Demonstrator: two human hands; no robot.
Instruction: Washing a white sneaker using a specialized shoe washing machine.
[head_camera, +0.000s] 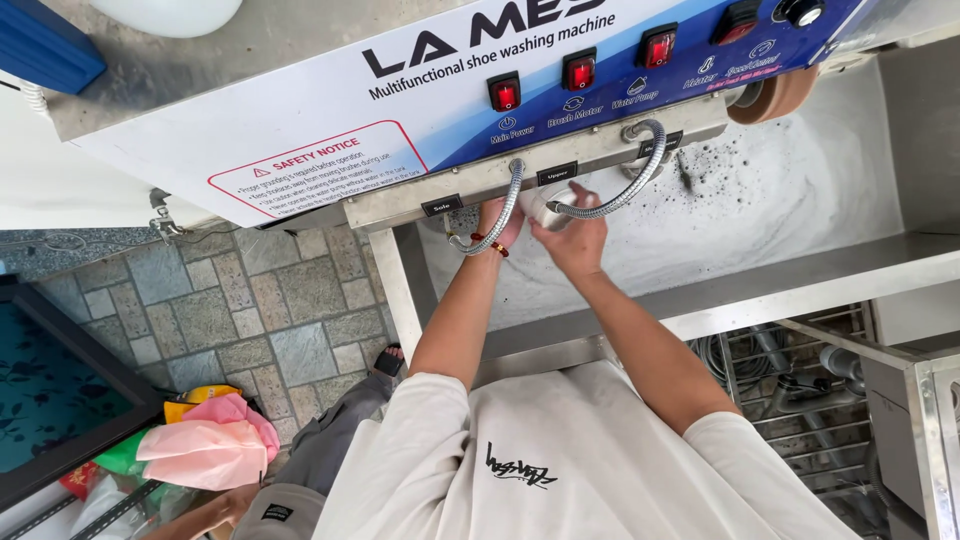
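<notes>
Both hands up in the washing machine's basin (800, 190), under the control panel (560, 90). Left hand (500, 222) and right hand (575, 238), fingers closed around a white shoe (548, 203) between two flexible metal hoses (630, 180). Rinsing step, likely; next needs turning it.

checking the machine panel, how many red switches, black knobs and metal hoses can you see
red switches: 4
black knob: 1
metal hoses: 2
total: 7
Both hands, left and right, hold a white item under the hoses.
</notes>
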